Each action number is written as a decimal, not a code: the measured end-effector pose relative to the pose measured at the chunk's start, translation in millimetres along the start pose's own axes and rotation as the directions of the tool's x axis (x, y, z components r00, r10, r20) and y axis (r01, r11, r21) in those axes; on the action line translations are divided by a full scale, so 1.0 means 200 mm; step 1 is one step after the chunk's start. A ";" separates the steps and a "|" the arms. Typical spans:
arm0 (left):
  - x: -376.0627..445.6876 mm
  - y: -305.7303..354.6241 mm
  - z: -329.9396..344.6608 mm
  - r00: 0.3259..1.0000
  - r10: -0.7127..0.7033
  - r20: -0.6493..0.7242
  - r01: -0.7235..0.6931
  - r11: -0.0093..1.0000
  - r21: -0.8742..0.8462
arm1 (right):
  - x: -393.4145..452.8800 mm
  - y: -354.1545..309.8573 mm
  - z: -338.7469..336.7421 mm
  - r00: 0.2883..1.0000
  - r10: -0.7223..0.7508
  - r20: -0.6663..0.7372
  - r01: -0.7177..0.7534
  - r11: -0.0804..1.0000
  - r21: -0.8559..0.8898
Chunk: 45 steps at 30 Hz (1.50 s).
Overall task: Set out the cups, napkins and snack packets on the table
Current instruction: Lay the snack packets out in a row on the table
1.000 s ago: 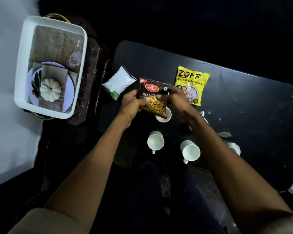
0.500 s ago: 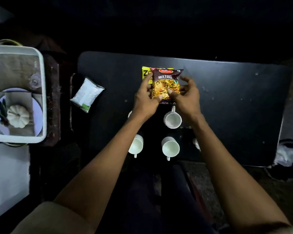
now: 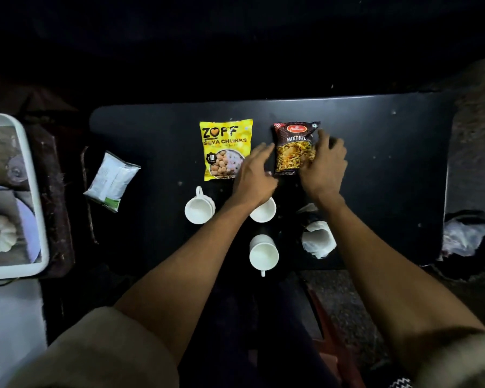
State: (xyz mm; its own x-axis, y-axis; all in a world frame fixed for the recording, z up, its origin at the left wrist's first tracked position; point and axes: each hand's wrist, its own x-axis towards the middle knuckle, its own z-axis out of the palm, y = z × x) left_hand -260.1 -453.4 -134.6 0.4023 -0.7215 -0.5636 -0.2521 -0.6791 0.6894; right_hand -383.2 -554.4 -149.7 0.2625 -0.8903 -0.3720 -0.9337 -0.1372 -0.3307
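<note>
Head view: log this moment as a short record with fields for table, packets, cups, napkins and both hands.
table: dark table
packets: yellow soya chunks packet flat; Mixture packet flat beside it; white packet at the table's left end
cups: four white cups, one nearest the person
napkins: one stuffed in a cup
left hand: fingers straight, at the Mixture packet's left edge
right hand: resting on its right edge

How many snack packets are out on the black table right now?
3: yellow Zoff soya chunks packet at centre, dark Mixture packet beside it under both hands, white-and-green packet at the left edge.
</note>
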 end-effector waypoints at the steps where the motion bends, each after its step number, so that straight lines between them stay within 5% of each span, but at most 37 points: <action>1: -0.01 -0.01 -0.01 0.994 0.031 -0.108 -0.022 0.996 0.089 | -0.01 0.01 0.00 0.997 -0.062 -0.041 0.060 0.997 -0.042; 4: -0.03 -0.06 -0.08 0.951 0.131 -0.280 -0.046 0.956 0.290 | -0.02 0.02 0.03 0.972 -0.235 -0.018 0.230 0.962 -0.146; 10: 0.00 -0.28 -0.18 0.995 0.089 -0.053 -0.045 0.835 0.548 | 0.05 -0.02 0.09 0.946 -0.287 0.154 0.315 0.924 -0.215; 35: 0.02 -0.28 -0.15 0.998 0.005 0.067 -0.035 0.895 0.445 | 0.04 -0.01 0.06 0.964 -0.208 0.164 0.242 0.944 -0.225; 45: -0.09 -0.31 -0.38 0.989 0.077 -0.127 -0.037 0.955 0.293 | -0.16 -0.42 0.14 0.867 -0.445 0.225 0.487 0.851 -0.195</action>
State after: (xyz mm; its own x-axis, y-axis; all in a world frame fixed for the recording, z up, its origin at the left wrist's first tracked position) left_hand -184.8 -388.1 -133.0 0.4901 -0.7485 -0.4467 -0.5135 -0.6620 0.5459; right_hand -306.1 -502.3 -135.1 0.6975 -0.6132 -0.3708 -0.7144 -0.6351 -0.2938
